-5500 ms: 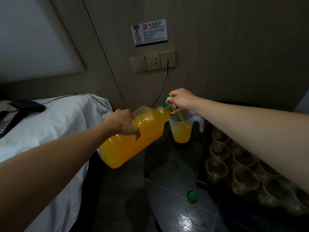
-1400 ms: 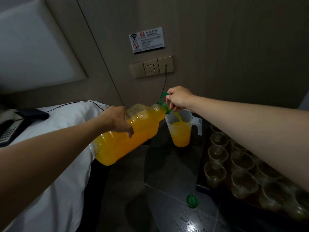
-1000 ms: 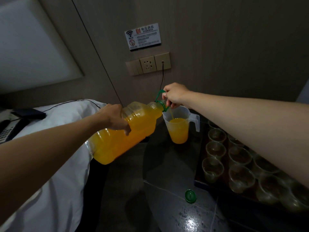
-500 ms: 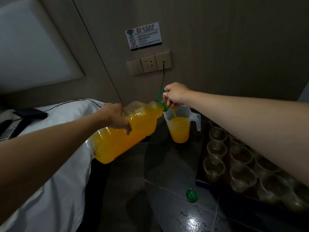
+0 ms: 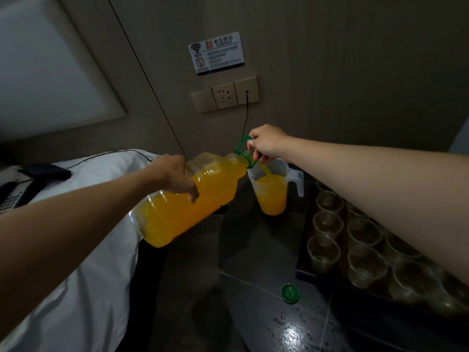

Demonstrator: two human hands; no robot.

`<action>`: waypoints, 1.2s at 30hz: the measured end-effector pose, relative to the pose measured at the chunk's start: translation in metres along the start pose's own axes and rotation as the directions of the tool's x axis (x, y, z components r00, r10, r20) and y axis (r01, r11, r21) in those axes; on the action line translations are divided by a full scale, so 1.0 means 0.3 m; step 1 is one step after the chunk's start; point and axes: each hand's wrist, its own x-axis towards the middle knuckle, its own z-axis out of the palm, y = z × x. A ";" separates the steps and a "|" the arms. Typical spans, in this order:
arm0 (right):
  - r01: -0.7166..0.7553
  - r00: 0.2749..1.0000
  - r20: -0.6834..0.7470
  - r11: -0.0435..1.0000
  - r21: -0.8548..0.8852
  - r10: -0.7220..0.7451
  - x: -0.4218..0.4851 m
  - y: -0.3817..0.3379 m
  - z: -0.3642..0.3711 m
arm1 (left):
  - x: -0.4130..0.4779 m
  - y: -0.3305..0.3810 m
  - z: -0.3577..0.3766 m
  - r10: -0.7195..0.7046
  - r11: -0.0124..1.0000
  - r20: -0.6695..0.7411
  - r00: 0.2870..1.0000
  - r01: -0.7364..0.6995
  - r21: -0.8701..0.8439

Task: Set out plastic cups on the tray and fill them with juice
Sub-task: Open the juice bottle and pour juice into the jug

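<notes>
head view: left grip (image 5: 175, 177) wraps the juice bottle (image 5: 193, 207)'s belly; right grip (image 5: 266, 144) pinches its green neck loop (image 5: 240, 146). the bottle's long axis slopes right, mouth over the jug (image 5: 272, 194) on the tabletop (image 5: 253, 288); empty cups (image 5: 327, 224) on the tray (image 5: 300, 271) lie right, nearer the right grip.

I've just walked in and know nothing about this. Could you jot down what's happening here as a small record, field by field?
Action: juice pours from the tilted juice bottle into the clear jug
Left hand: grips the bottle's body
Right hand: holds the green handle at the bottle's neck
Jug level: well over half full
Cups: on the tray, empty
Green cap: off, lying on the dark table beside the tray
</notes>
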 end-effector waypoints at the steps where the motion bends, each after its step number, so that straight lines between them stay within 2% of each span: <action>1: 0.001 1.000 0.001 1.000 -0.001 -0.001 -0.001 0.000 0.000 | 0.000 0.001 -0.001 0.001 1.000 0.000 1.000 -0.001 -0.003; 36: -0.021 0.999 -0.024 1.000 -0.009 0.021 0.011 0.014 0.005 | 0.006 -0.002 -0.002 0.020 1.000 -0.009 1.000 -0.020 -0.011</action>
